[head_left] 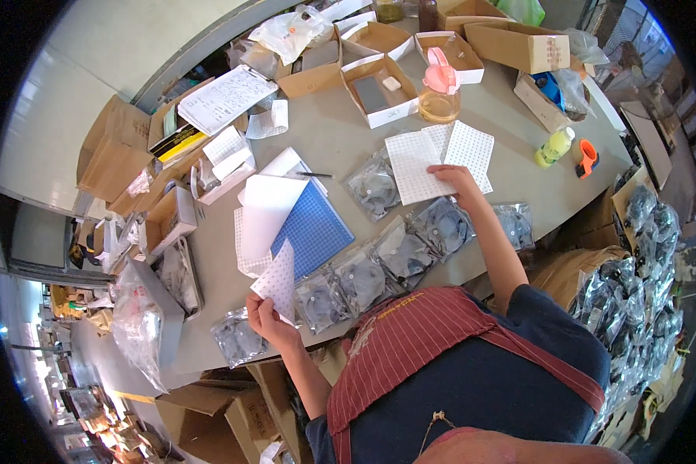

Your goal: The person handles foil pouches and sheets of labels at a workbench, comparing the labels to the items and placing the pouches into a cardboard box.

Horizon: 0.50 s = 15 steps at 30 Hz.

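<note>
My left hand (pixel 272 323), near the table's front edge, pinches a curled white label sheet (pixel 278 283) with rows of small marks. Next to it, a blue gridded sheet (pixel 311 229) lies partly under curled white sheets (pixel 269 207). My right hand (pixel 458 184) grips the right edge of a flat white label sheet (pixel 414 164), its fingers on top. More label sheets (pixel 472 151) overlap to the right. Clear bags (pixel 362 281) with dark, rounded parts lie in a row before me, and one bag (pixel 376 189) sits partly beneath the right-hand sheet.
Open cardboard trays (pixel 378 117) line the far side, with a pink-lidded jug (pixel 440 97) beside them. A yellow bottle (pixel 554 147) and an orange tape dispenser (pixel 587 158) stand right. A clipboard (pixel 226 99) rests on boxes at left. Bagged parts (pixel 634 309) are heaped at right.
</note>
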Motion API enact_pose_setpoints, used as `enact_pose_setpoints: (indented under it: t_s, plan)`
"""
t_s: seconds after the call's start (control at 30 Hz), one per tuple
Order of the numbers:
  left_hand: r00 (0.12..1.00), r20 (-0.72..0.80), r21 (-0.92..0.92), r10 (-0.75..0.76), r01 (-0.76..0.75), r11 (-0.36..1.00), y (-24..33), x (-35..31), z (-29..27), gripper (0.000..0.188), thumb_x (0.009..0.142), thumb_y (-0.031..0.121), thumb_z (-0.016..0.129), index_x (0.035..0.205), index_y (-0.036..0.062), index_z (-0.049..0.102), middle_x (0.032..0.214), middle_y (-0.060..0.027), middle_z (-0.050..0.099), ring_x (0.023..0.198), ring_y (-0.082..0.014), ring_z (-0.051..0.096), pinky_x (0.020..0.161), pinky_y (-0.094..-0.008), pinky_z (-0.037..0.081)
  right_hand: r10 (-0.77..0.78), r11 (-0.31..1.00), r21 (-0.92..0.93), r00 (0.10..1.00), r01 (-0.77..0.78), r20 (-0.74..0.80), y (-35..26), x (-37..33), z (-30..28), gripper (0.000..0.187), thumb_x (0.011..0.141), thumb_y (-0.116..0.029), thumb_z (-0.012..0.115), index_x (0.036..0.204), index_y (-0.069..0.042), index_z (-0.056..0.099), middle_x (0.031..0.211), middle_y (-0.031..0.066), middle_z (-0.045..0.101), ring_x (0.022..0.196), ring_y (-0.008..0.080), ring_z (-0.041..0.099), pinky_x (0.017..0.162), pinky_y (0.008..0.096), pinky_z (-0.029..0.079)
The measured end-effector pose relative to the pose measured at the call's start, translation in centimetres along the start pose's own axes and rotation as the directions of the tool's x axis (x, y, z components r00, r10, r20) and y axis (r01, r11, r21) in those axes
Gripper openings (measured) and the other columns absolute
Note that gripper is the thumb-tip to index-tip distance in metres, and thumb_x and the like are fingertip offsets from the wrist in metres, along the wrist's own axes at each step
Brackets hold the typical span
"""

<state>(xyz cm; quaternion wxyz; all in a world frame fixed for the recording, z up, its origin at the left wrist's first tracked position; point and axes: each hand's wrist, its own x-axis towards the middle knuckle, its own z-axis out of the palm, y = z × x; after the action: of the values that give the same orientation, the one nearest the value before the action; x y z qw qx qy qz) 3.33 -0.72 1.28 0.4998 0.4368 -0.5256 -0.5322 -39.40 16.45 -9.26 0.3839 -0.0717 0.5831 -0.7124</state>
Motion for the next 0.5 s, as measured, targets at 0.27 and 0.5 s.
enact_pose_setpoints:
  t_s: [0.27,0.5]
  plan:
    - [0.712,0.689,0.195,-0.133,-0.006,0.981,4.4,-0.3,11.5,0.02,0.077,0.002,0.056,0.094,-0.0063,0.062,0.1,-0.0103,0.067,0.09,-0.0144,0.062,0.081,-0.0272,0.05,0.034,0.97,-0.244,0.99,0.001,0.138,-3.0,8.6,-0.3,0.029,0.085,-0.017,0.062,0.107,0.0,0.069,0.09,0.0093,0.068,0.072,0.0191,0.066,0.058,0.033,0.057]
    - [0.319,0.947,0.17,0.027,-0.573,0.802,-5.2,1.5,26.8,0.023,0.076,0.017,0.063,0.093,0.0022,0.068,0.135,-0.0254,0.053,0.12,-0.0405,0.055,0.1,-0.0372,0.044,0.106,0.679,-0.734,0.984,0.037,0.147,-5.4,10.2,1.9,0.03,0.086,-0.022,0.063,0.109,-0.003,0.062,0.088,0.0159,0.067,0.064,0.0266,0.068,0.05,0.0403,0.057]
